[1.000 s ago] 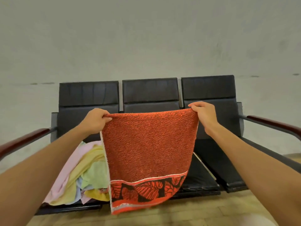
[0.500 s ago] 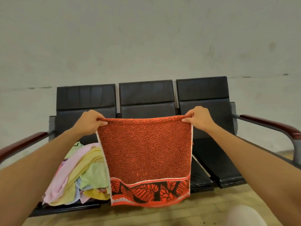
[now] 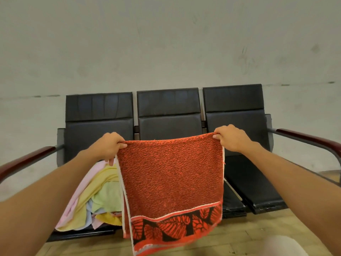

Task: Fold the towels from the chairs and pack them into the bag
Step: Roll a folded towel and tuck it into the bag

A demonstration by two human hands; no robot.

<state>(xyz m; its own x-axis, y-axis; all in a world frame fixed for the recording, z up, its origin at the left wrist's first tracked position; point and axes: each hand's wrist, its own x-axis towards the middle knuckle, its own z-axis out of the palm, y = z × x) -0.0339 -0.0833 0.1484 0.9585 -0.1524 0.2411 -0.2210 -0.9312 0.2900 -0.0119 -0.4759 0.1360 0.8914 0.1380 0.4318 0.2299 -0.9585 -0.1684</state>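
Red towel (image 3: 170, 174), stretched between both hands

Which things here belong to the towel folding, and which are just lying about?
Job: red towel, pinched at its top corners by left hand and right hand; pile of towels; chairs.
Just there: wall; floor.

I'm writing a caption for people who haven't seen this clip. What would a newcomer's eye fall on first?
The red towel fills the middle of the view, held up by its top corners between the left hand and the right hand. Behind it to the left, a pile of pastel towels lies on the left seat of a row of three black chairs.
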